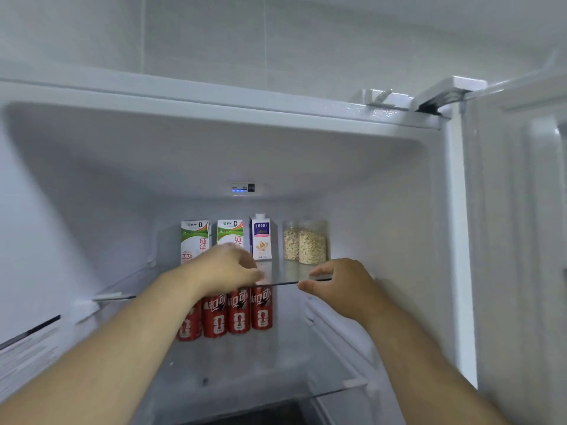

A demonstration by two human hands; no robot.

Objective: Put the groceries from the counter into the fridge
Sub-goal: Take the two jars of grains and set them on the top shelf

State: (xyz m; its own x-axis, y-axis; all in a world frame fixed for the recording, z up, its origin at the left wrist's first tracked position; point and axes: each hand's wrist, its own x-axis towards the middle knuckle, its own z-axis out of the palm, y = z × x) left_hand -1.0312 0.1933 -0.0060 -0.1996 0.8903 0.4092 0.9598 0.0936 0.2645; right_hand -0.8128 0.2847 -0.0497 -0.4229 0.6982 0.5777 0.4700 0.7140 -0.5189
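Note:
The fridge stands open in front of me. On its top glass shelf (285, 271) two green-and-white milk cartons (194, 239), a blue-and-white carton (261, 237) and two clear jars of oats (311, 243) line the back. Several red cans (239, 311) stand on the shelf below. My left hand (228, 266) hovers at the top shelf's front edge, in front of the second milk carton (230, 233), fingers loosely curled and holding nothing. My right hand (337, 282) is at the same edge further right, fingers curled, empty.
The fridge door (518, 240) hangs open on the right, its hinge (441, 99) at the top. A small control panel (243, 189) glows blue on the back wall. A third glass shelf (331, 394) lies lower down.

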